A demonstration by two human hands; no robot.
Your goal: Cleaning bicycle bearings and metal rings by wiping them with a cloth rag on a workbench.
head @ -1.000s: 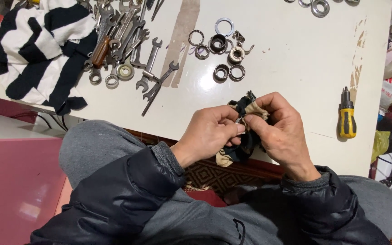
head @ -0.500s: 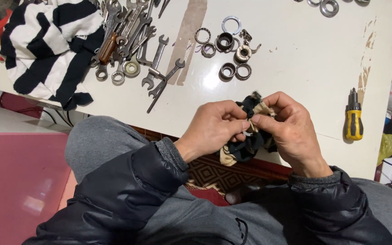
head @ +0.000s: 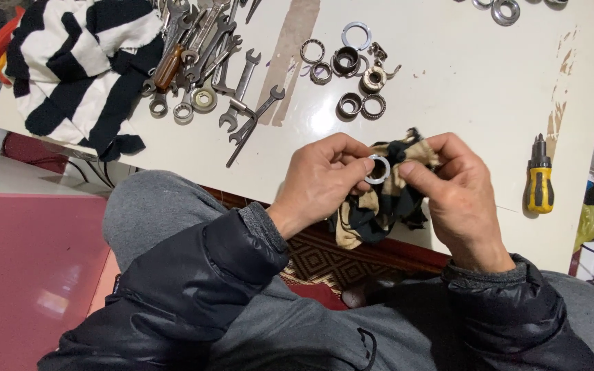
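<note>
My left hand (head: 321, 180) pinches a thin metal ring (head: 377, 169) between thumb and fingers, over the near edge of a white table (head: 462, 89). My right hand (head: 452, 192) grips a dirty black and tan rag (head: 379, 206), its thumb pressing the cloth against the ring's right side. The rag hangs down below both hands. Both sleeves are dark and padded.
Several metal rings and bearing cups (head: 348, 65) lie on the table beyond my hands. A pile of wrenches (head: 207, 62) sits to the left beside a black and white striped cloth (head: 70, 62). A yellow-handled screwdriver (head: 539, 182) lies at right. More rings (head: 504, 10) rest at the far edge.
The ring, earlier wrapped inside the rag between both hands, now shows bare in my left fingers. My hands have shifted slightly apart.
</note>
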